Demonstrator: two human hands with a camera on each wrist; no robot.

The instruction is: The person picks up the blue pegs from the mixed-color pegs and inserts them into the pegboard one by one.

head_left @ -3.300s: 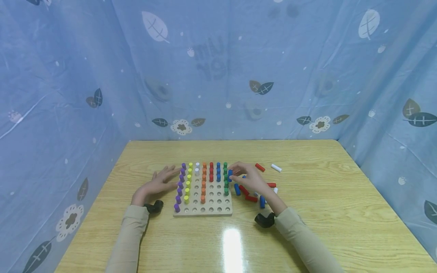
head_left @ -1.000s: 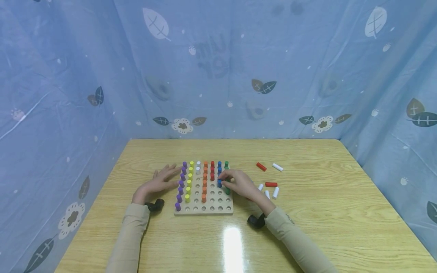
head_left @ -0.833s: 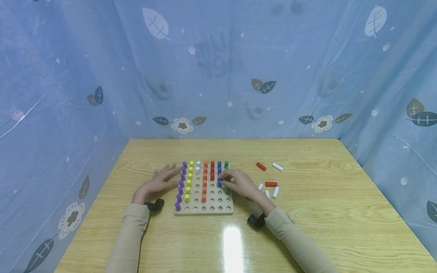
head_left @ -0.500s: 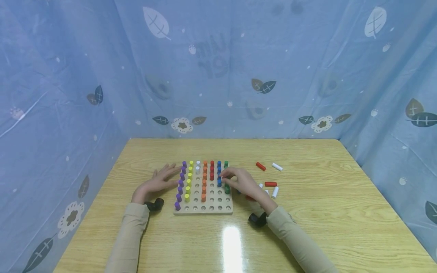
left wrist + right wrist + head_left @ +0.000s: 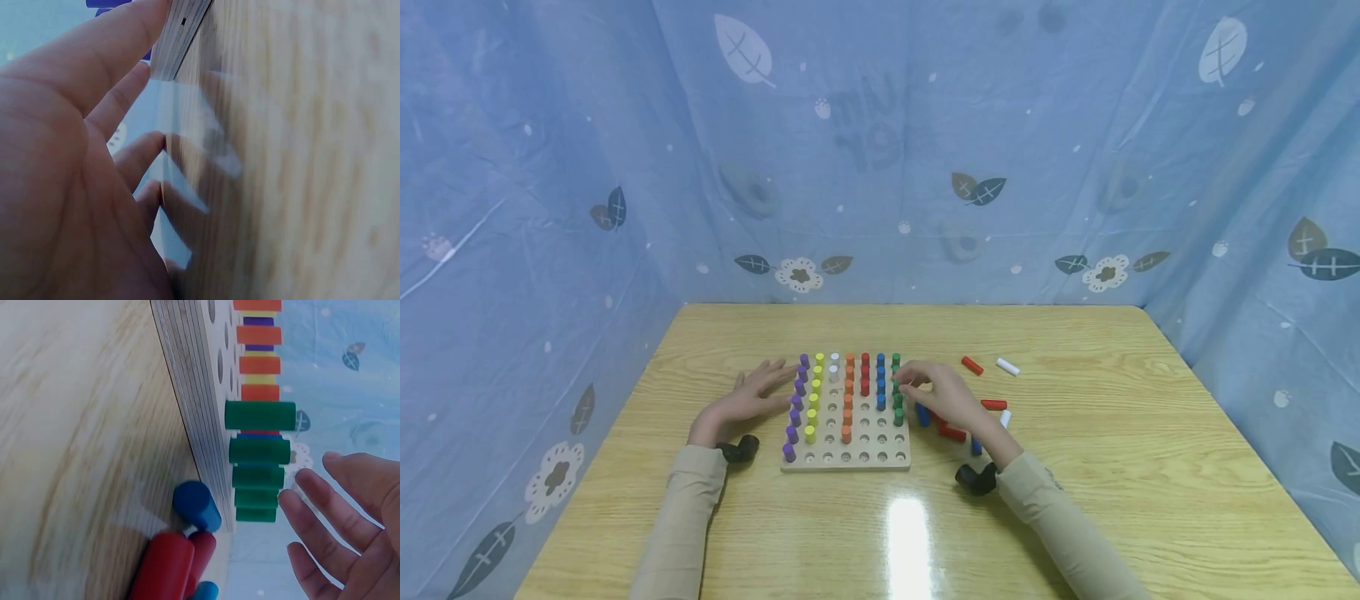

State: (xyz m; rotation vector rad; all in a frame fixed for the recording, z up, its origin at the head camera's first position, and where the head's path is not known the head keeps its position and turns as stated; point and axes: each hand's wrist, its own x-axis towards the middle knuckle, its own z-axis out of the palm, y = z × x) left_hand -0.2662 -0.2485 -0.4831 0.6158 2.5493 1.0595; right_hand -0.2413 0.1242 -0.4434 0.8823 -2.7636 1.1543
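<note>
A wooden pegboard (image 5: 846, 467) stands mid-table with columns of purple, yellow, white, orange, red, blue and green pegs. My left hand (image 5: 745, 403) lies beside its left side, fingers stretched out and fingertips at the board's edge (image 5: 181, 37). My right hand (image 5: 951, 396) hovers by the right side, fingers loosely bent and nothing between them. In the right wrist view its fingertips are apart from the green pegs (image 5: 260, 415). The frontmost blue peg (image 5: 881, 402) stands upright in its hole, just left of the green column.
Loose pegs lie right of the board, partly hidden under the right hand: a blue peg (image 5: 922, 415), a red peg (image 5: 952, 435), a white peg (image 5: 1005, 418). Farther back are another red peg (image 5: 972, 365) and white peg (image 5: 1008, 367). A patterned blue curtain (image 5: 880, 208) surrounds the table.
My right hand brought a blue peg leftward to the blue column, set it in a hole and let go. It has since drawn back to the right. The left hand has stayed put.
</note>
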